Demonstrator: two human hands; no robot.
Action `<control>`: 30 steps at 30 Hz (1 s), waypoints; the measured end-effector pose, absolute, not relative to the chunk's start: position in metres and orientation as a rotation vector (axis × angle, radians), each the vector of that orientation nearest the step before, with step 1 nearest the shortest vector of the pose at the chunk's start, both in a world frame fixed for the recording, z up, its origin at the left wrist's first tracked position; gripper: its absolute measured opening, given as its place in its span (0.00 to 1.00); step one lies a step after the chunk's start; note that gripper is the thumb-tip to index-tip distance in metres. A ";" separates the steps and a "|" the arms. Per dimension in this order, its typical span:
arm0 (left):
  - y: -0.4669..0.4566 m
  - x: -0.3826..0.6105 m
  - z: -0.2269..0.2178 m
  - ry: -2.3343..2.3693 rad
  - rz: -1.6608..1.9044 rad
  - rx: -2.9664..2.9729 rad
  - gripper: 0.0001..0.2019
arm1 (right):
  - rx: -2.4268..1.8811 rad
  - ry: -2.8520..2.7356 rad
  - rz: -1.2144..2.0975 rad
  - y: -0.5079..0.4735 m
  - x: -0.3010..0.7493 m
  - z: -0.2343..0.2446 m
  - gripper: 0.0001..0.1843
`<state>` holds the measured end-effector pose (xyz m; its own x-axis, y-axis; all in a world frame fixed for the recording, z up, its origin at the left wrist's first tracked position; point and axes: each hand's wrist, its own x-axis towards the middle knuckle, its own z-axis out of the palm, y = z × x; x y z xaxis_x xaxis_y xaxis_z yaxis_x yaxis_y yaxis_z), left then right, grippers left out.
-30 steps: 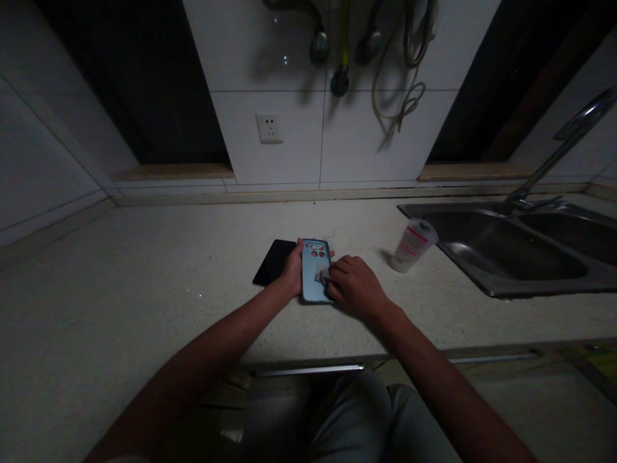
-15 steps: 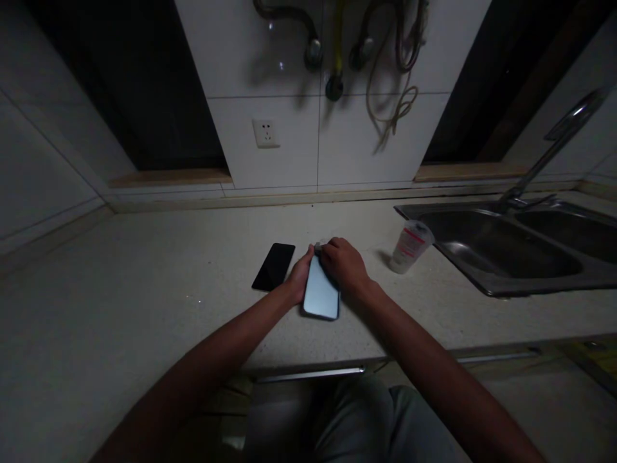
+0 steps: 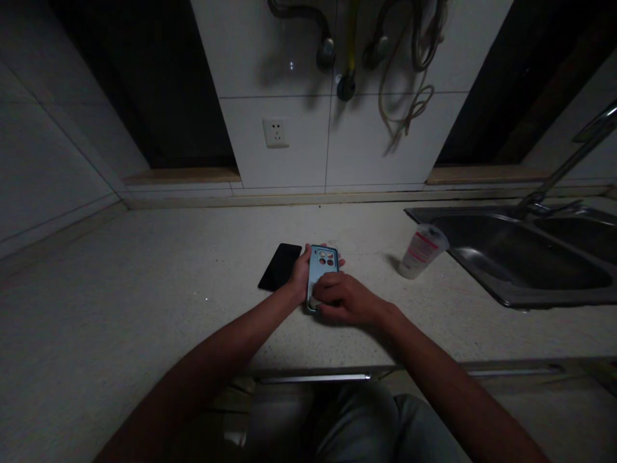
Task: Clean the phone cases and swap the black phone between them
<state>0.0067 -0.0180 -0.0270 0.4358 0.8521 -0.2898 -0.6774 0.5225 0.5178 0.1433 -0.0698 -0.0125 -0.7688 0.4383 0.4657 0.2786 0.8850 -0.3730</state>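
While the left hand (image 3: 300,278) clamps the case (image 3: 315,267) between the bench (image 3: 193,257)'s front and back edges, the right hand (image 3: 346,297) curls shut over its near end, anything pinched there hidden. Probably light, smooth and flexible, the case is best held by its long sides.

"What clothing shows here?"

"Dull grey cloth trousers (image 3: 369,421), softly creased, their exact shade lost in shadow."

"And above them?"

"Slender forearms (image 3: 436,366), left hand (image 3: 301,273) and right hand (image 3: 346,298), all bare."
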 end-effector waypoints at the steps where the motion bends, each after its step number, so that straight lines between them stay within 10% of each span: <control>1: -0.018 0.006 -0.027 0.558 0.979 0.349 0.23 | -0.541 -2.506 0.406 -0.072 0.144 -0.011 0.12; 15: -0.017 0.001 -0.018 0.741 0.856 0.399 0.31 | -1.303 -2.120 0.037 -0.060 0.163 -0.003 0.09; 30: -0.024 0.003 -0.026 0.644 0.675 0.512 0.31 | -1.141 -1.267 0.771 -0.036 0.167 -0.021 0.14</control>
